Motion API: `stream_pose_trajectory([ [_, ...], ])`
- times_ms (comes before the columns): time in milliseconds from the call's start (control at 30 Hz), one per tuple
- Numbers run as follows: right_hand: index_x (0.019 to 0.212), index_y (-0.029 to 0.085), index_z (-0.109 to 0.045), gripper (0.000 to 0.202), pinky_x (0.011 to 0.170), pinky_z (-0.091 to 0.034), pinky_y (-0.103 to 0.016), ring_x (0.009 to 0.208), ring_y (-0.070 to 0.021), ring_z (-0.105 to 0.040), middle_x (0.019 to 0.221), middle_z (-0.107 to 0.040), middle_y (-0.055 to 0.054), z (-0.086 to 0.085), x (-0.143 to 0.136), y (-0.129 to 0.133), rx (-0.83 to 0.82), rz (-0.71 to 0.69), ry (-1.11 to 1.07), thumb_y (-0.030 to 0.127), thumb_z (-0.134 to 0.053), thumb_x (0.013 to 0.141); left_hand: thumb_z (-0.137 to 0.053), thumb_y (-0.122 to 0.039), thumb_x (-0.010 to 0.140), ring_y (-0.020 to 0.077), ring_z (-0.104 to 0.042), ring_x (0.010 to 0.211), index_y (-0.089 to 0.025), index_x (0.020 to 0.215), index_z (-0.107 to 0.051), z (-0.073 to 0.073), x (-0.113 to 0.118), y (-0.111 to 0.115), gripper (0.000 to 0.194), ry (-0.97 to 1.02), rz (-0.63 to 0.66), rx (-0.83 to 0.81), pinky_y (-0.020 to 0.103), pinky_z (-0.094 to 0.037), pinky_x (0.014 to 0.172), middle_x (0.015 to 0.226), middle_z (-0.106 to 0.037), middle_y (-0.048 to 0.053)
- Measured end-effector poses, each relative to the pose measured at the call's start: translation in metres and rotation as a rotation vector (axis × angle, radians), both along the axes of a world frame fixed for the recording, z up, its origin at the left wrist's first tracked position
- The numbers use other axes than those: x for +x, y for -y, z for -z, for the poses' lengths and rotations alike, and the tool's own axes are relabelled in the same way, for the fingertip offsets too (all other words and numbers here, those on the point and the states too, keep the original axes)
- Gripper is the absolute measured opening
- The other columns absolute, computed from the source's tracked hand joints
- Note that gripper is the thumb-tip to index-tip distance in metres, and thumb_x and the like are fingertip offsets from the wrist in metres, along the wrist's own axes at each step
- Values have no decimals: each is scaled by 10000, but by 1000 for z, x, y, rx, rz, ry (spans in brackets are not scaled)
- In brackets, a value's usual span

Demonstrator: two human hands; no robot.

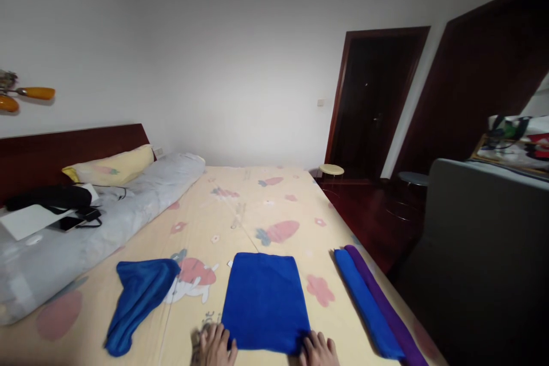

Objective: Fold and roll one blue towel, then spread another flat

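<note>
"What are the hands doing at your end?"

"On my feed, the left hand (218, 346) is palm down at the near left corner of a flat, squarish, bright blue fabric cloth (266, 303). The right hand (318, 349) is at its near right corner, also palm down."

"Are they gripping it?"

"I can't tell. Fingers of both hands reach the cloth's edge, but whether they pinch the fabric or only rest on it, my view doesn't show."

"And where is the cloth?"

"Spread on a cream bedsheet printed with carrots and flowers (274, 200), right in front of the wearer, between the two hands."

"Anything beside it?"

"Left of the cloth, well apart, I see a crumpled, darker blue cloth (139, 297). To its right lie a long, narrow blue fabric bundle (368, 303) and a similar purple one (385, 298), side by side and touching."

"Farther out?"

"Beyond the cloth, to the left, I have a bulky grey bedding bundle (146, 203) and a pale yellow pillow (115, 168). Beyond it to the right stands a round, cream-topped stool (331, 170)."
</note>
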State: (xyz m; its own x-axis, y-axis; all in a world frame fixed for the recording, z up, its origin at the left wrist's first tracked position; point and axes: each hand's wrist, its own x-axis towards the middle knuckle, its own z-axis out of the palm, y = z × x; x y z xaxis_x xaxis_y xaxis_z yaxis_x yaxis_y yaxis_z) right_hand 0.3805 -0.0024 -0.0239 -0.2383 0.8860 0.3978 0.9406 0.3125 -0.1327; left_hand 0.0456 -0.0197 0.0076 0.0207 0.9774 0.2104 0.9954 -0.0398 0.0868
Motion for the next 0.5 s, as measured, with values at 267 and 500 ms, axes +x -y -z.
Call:
stream_pose_trajectory([
  [267,1188,318,-636,371,943,-387,-537,1100,-337,-596,1161,-693,-95,24,-55,-16,-101,45,-159,383,-427,889,-428,-207,860,272,-601,1155,-283,1192,-656,33,66,-10,410,-16,-30,-6,465,-466,993,1252,-677,54],
  [500,1353,355,-485,443,913,-515,-346,1156,-224,-618,1339,-587,-4,54,-86,5,23,-239,-16,395,-411,918,-413,-282,865,248,-535,1264,-348,1388,-423,89,83,-3,527,36,203,55,439,-477,1021,1421,-519,-34],
])
